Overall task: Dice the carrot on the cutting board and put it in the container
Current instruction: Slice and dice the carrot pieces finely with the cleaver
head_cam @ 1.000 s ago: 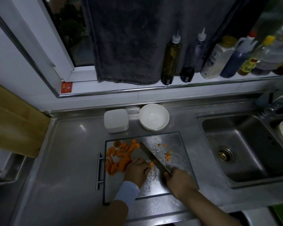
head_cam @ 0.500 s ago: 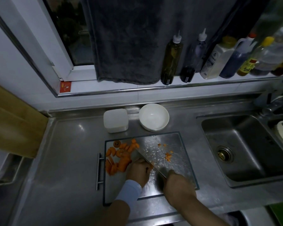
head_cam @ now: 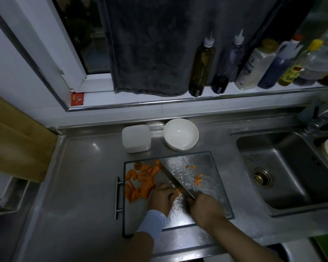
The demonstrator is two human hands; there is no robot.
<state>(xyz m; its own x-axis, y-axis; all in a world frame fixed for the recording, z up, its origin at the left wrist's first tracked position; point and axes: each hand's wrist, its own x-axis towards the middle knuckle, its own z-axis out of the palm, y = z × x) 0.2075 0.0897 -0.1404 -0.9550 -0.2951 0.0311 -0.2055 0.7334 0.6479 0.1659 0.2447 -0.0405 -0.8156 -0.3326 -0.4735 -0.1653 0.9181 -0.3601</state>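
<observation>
head view: right hand [head_cam: 204,208] grips knife [head_cam: 175,178], left hand [head_cam: 162,198] pinches carrot piece [head_cam: 178,191]; bottle labels [head_cam: 251,64] unreadable.

The worktop [head_cam: 80,167] and sink [head_cam: 284,167] are smooth steel with a dull sheen. The cutting board [head_cam: 206,167] looks like clear glass, pebbled and glinting. The knife [head_cam: 170,174] blade is bright metal. At upper centre hangs a plush grey cloth towel [head_cam: 150,44]. The container [head_cam: 136,138] is matt white plastic, the bowl [head_cam: 180,133] glossy white.
</observation>
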